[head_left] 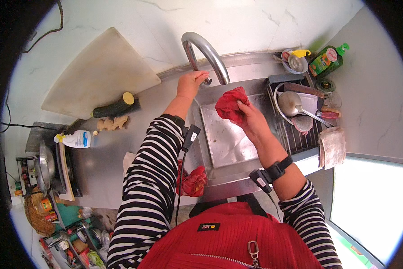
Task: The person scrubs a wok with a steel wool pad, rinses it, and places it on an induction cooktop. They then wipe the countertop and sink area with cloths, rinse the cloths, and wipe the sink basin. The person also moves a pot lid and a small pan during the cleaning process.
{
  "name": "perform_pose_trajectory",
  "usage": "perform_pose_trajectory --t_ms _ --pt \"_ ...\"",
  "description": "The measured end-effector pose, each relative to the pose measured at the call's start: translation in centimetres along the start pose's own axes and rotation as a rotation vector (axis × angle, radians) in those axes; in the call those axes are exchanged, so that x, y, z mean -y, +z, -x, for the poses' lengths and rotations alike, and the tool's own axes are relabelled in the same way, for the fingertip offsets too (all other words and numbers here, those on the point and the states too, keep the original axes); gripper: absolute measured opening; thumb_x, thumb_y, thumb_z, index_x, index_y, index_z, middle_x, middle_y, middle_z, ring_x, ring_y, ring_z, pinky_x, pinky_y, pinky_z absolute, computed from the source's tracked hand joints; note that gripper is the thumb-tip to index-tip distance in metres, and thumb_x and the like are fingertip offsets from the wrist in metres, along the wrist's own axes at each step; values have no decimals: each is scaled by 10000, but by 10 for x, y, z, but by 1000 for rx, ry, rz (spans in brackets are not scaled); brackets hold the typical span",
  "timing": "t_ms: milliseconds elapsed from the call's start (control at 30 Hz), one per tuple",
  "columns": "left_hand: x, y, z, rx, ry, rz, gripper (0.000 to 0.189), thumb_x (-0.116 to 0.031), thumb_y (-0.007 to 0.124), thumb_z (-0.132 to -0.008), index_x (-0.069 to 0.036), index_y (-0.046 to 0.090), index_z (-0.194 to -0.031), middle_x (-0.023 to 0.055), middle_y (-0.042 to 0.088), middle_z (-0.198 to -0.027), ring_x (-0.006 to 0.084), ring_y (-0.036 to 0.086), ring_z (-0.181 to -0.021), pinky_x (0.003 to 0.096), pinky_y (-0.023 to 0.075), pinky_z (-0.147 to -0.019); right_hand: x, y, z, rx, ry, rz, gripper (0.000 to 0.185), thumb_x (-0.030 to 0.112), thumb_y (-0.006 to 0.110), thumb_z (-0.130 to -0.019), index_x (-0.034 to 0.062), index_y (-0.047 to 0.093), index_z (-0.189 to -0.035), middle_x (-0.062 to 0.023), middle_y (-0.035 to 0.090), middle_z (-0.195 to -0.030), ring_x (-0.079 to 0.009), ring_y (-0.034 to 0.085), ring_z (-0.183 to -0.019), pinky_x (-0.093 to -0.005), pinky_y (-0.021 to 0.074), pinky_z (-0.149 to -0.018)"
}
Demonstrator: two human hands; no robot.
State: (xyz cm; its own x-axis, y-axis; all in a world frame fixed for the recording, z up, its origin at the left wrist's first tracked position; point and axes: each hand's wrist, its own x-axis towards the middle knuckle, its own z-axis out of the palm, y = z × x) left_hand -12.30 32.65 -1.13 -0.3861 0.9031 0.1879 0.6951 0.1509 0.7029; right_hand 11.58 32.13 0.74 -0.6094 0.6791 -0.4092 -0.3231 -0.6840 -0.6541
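Note:
My left hand is closed around the lever of the chrome faucet, behind the sink. In my right hand is a crumpled red cloth, held above the stainless steel sink basin and just below and beside the spout. No stream of water can be made out from the spout. A second red cloth lies bunched on the front edge of the counter, partly behind my left sleeve.
Right of the basin, a dish rack holds a ladle and a cleaver; a green pump bottle stands behind. At left are a leaning cutting board, a cut dark-green squash, ginger and a spray bottle.

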Motion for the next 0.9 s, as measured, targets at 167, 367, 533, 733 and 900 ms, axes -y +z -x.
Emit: perform_pose_trajectory --t_ms 167,367,533,733,900 --pt "-2 -2 -1 62 -23 -70 289 -299 647 -814 -60 674 -974 147 662 -881 274 646 -824 342 492 -715 -4 -1 -4 37 19 -38 330 150 484 -927 47 452 -1238 -99 558 -1170 -227 575 -1048 -357 478 -901" --pt "1 3 13 -9 -77 60 300 -316 626 -835 -65 677 -990 146 668 -893 247 652 -821 320 488 -735 -6 3 -5 35 -5 -23 301 161 491 -922 74 499 -1210 -66 586 -1121 -195 600 -994 -337 515 -821" --pt "8 5 18 -27 -56 64 283 -334 606 -844 -107 678 -997 121 670 -872 237 648 -799 300 481 -719 -7 9 -7 36 -15 -40 304 153 488 -919 67 492 -1211 -76 581 -1127 -202 598 -995 -344 513 -821" --pt "16 8 26 -31 -63 98 215 -321 586 -862 -172 681 -986 79 640 -752 160 595 -670 280 463 -655 -9 12 -10 81 -26 -33 312 155 490 -919 68 480 -1219 -75 579 -1131 -200 595 -1002 -339 507 -832" --pt "14 8 30 -38 -103 143 195 -301 590 -867 -180 682 -990 48 596 -683 101 538 -628 262 449 -625 -7 12 -10 50 -8 -54 336 130 494 -924 25 435 -1238 -120 540 -1189 -252 564 -1070 -381 455 -955"
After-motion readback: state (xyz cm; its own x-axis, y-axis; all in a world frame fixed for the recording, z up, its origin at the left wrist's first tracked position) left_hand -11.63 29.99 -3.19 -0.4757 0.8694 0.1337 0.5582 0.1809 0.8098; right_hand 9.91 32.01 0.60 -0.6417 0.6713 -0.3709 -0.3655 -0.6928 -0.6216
